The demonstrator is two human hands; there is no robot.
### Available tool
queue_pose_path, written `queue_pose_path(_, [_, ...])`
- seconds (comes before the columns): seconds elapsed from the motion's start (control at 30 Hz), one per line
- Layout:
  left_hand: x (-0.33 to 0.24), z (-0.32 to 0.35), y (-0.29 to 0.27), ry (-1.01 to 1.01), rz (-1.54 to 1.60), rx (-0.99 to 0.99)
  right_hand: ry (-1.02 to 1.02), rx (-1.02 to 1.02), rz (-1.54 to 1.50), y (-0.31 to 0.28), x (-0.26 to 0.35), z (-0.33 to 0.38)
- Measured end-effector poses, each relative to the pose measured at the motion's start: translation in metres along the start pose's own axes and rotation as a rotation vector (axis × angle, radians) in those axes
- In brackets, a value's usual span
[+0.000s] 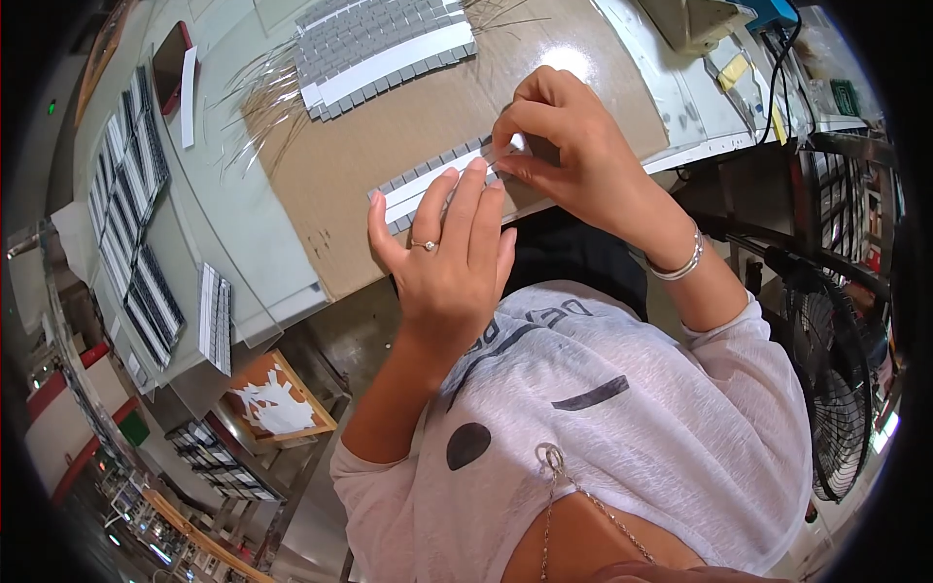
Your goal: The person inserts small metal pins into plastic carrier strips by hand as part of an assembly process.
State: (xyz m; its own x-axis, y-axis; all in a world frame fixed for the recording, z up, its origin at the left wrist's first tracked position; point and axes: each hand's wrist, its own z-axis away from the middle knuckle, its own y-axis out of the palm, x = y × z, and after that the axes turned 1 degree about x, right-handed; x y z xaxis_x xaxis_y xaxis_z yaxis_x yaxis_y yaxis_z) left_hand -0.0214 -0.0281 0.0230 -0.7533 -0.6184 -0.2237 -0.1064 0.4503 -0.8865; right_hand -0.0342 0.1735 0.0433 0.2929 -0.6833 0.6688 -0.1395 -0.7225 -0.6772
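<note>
A short strip of small grey blocks with a white band along it (406, 194) lies on a brown board (326, 219) near the table's front edge. My left hand (445, 248) rests on this strip, fingers stretched out and pressing it down. At the strip's right end my right hand (573, 136) pinches with thumb and forefinger; what sits between the fingertips is too small to make out. Further back on the board lies a larger sheet of grey blocks (374, 44) with a white band along its front. Thin brown wires or strands (277, 117) fan out from its sides.
Stacked dark-and-white striped strips (126, 204) cover the table's left side, with a smaller grey-white piece (215, 316) nearer me. A phone (173, 68) and a white strip (189, 97) lie behind. To the right stands a black fan (826, 379); a wooden tray (316, 408) holds white scraps below left.
</note>
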Motion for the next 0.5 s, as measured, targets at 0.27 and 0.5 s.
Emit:
queue_pose_path(0.27, [0.0077,-0.0051,-0.0061,0.024,0.070,0.031,0.029,-0.035,-0.036,0.0000,-0.0010,0.0000])
queue_pose_path(0.5, [0.0092,-0.0069,-0.0052,0.029,0.108,0.038,0.049,-0.012,-0.038,-0.0012,-0.0023,-0.0006])
